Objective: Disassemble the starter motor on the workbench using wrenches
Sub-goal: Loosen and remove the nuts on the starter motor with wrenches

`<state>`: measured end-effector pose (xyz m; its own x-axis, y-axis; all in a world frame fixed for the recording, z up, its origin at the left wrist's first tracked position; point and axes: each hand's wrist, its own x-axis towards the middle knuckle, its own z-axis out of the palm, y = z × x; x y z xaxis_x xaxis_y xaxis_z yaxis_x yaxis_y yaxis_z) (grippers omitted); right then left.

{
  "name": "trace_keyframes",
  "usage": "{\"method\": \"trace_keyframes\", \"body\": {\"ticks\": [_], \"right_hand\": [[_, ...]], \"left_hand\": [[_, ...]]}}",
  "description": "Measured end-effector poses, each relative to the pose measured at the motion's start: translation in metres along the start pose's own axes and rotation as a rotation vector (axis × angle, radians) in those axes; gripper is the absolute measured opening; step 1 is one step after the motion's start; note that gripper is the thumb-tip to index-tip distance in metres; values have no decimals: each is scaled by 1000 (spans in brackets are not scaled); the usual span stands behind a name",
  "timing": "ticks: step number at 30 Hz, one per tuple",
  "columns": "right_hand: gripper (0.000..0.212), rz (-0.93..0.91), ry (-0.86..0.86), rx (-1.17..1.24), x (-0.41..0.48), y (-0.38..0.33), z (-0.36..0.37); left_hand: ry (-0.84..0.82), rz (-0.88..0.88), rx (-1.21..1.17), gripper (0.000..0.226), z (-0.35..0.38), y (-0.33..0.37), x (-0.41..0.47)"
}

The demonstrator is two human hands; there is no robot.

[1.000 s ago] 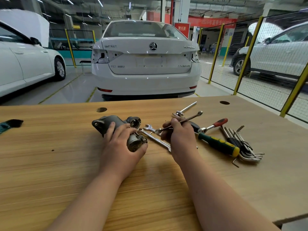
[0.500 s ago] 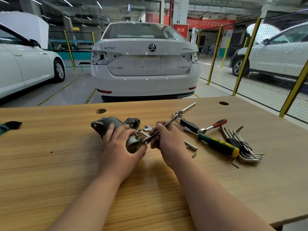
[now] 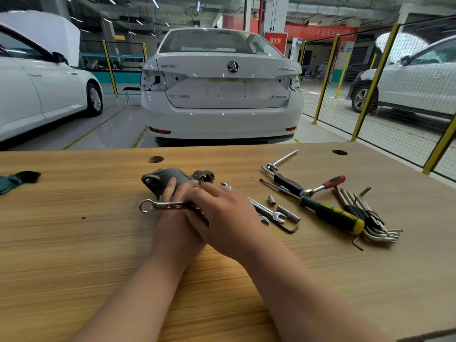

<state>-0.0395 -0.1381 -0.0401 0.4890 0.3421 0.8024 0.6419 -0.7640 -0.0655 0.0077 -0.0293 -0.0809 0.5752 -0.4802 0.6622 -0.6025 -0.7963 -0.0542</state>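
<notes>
Workshop bay, indoor: a white saloon car (image 3: 222, 99) stands rear-on beyond the bench, a second white car (image 3: 37, 95) far left, and a yellow-posted mesh fence (image 3: 370, 82) to the right.

Surface: light wood-grain workbench (image 3: 74, 243), two round holes near its far edge.

Item 1. Grey cast-metal starter motor (image 3: 167, 178), lying on the bench at centre, mounting flange to the left and open nose to the right.

Item 2. Left hand (image 3: 172, 218), fingers curled over the motor's body, holding it down.

Item 3. Right hand (image 3: 222, 213), crossed over the back of the left hand, fingers closed round one end of item 4.

Item 4. Silver combination wrench (image 3: 167, 206), lying crosswise above the left hand with its ring end free at the left (the other end is hidden under the right hand, so its seating on the motor cannot be told).

Item 5. Loose tools, right of the hands:
- silver open-ended spanner (image 3: 267, 210)
- two small steel sockets (image 3: 288, 213)
- black hex key (image 3: 288, 228)
- green-and-yellow-handled screwdriver (image 3: 330, 213)
- red-handled ratchet (image 3: 323, 186)
- black-handled driver (image 3: 287, 181)
- steel sliding T-bar (image 3: 281, 160)
- bundle of long hex keys (image 3: 367, 218), furthest right

Item 6. Teal and black glove (image 3: 17, 177), far left edge of the bench, well apart from the rest.
</notes>
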Motion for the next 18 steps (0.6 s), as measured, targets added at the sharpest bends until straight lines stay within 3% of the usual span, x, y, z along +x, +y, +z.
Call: {"method": "trace_keyframes", "body": {"ticks": [2, 5, 6, 8, 12, 18], "right_hand": [[15, 1, 121, 76, -3, 3, -2], [10, 233, 316, 273, -6, 10, -7], [6, 357, 352, 365, -7, 14, -9], [17, 626, 369, 546, -8, 24, -13], [10, 1058, 349, 780, -12, 44, -16], [11, 1249, 305, 1010, -15, 48, -4]], "left_hand": [[-76, -113, -71, 55, 0, 1, -1], [-3, -430, -380, 65, -1, 3, -2], [11, -430, -389, 65, 0, 3, -4], [0, -397, -377, 63, -1, 3, -5], [18, -409, -391, 58, -1, 2, -5], [27, -406, -376, 58, 0, 3, -5]]}}
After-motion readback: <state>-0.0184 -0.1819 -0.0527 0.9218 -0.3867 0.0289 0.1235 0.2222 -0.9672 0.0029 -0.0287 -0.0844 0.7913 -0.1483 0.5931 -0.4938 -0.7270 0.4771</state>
